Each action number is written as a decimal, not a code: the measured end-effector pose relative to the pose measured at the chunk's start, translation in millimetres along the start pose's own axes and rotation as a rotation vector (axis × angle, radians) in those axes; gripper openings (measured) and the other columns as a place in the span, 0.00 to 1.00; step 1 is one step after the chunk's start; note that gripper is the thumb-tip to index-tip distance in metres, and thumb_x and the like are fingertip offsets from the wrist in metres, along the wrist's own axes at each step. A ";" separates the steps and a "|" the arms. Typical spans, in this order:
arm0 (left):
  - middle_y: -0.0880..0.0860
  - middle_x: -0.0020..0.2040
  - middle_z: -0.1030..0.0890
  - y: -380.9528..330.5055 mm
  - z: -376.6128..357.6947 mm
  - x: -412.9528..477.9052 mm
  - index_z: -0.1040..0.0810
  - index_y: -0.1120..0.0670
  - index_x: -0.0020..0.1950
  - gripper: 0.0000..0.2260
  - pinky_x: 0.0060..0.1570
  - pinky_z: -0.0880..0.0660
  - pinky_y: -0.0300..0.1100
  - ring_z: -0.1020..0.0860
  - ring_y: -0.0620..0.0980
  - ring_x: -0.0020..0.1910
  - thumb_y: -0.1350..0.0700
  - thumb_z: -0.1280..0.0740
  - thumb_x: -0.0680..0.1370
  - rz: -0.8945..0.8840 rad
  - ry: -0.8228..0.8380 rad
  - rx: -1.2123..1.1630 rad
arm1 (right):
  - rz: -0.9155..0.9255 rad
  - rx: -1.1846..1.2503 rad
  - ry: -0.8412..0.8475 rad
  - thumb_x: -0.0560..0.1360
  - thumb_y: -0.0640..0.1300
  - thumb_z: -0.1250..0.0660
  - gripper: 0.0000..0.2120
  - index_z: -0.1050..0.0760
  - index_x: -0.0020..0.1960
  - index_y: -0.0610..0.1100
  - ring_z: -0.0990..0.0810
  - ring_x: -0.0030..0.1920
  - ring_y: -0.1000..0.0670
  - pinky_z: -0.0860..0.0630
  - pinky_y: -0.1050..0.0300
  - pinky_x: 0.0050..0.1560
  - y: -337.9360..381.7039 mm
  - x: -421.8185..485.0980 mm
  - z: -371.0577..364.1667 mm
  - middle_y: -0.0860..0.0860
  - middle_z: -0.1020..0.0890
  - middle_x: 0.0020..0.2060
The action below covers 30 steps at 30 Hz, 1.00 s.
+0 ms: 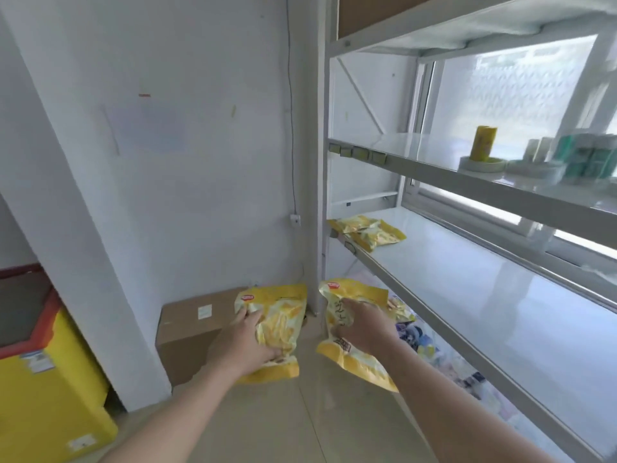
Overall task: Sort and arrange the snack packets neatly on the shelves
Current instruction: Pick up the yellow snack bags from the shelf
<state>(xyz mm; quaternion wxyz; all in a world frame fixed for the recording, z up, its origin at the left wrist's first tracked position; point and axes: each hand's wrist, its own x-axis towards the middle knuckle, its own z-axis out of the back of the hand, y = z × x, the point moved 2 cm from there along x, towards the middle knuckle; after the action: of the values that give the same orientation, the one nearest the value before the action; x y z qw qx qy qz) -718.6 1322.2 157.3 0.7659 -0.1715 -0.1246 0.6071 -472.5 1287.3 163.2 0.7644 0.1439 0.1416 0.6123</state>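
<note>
Left hand (245,342) clutching one yellow snack packet (278,324), right hand (362,325) gripping another packet (354,360) at 3 o'clock, beside white shelves (467,295).

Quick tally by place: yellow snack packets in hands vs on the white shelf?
In the left hand: 1 yellow packet
In the right hand: 1 yellow packet
On the middle shelf: 2 yellow packets, overlapping at the left end
Total: 4 yellow packets
</note>
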 end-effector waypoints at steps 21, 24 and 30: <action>0.51 0.80 0.51 -91.3 -59.0 486.9 0.44 0.46 0.79 0.47 0.70 0.35 0.51 0.40 0.55 0.76 0.34 0.27 0.67 -0.541 0.366 0.059 | -0.552 0.022 -0.143 0.70 0.62 0.33 0.16 0.32 0.50 0.54 0.23 0.46 0.47 0.25 0.52 0.40 -78.7 318.0 0.4 0.50 0.23 0.48; 0.51 0.80 0.50 -139.3 -87.7 520.1 0.45 0.45 0.79 0.46 0.69 0.34 0.52 0.41 0.56 0.76 0.36 0.27 0.68 -0.666 0.403 0.113 | -0.699 0.050 -0.190 0.69 0.62 0.33 0.17 0.30 0.51 0.53 0.23 0.47 0.47 0.26 0.52 0.41 -115.5 324.5 8.0 0.50 0.23 0.48; 0.52 0.80 0.50 -234.8 -149.4 578.5 0.45 0.46 0.79 0.44 0.69 0.33 0.55 0.41 0.57 0.76 0.36 0.29 0.69 -0.819 0.448 0.169 | -0.876 0.071 -0.254 0.69 0.62 0.34 0.32 0.34 0.71 0.56 0.23 0.58 0.46 0.24 0.53 0.50 -194.1 363.1 8.7 0.50 0.25 0.63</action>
<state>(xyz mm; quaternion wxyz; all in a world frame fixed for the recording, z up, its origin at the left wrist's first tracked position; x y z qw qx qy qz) -316.6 1820.3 108.4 0.9614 -0.1724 0.0361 0.2114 -219.0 1601.0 80.3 0.9572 0.1705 0.1154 0.2036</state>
